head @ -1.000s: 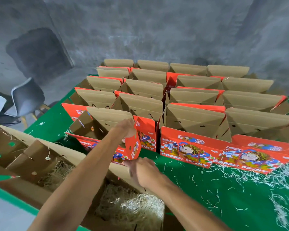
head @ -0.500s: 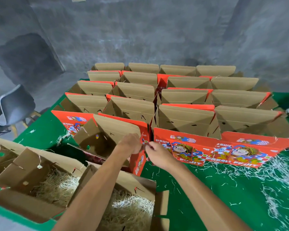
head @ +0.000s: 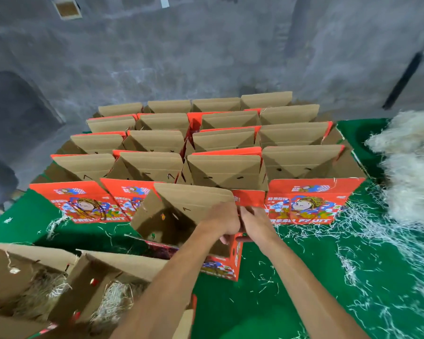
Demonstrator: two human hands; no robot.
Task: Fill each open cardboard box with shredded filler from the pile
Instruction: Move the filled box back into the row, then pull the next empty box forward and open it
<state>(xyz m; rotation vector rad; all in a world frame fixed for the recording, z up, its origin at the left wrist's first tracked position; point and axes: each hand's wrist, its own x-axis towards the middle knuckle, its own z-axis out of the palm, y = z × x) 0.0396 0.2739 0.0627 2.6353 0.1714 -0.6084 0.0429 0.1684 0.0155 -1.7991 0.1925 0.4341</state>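
1. The left hand (head: 219,221) and the right hand (head: 256,222) both grip the right side wall of one open box (head: 181,216), tilted on the green table (head: 304,277).
2. The pile of shredded filler (head: 411,167) lies far right, well apart from the hands.
3. Two boxes with filler (head: 108,297) stand at the near left.

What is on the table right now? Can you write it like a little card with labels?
table: green cloth, scattered shreds on it
hands: left hand and right hand both grip the right edge of one open box
that box: tilted, no filler seen inside
filled boxes: two near left, filler inside
waiting boxes: rows standing open behind
filler pile: big pale heap at far right
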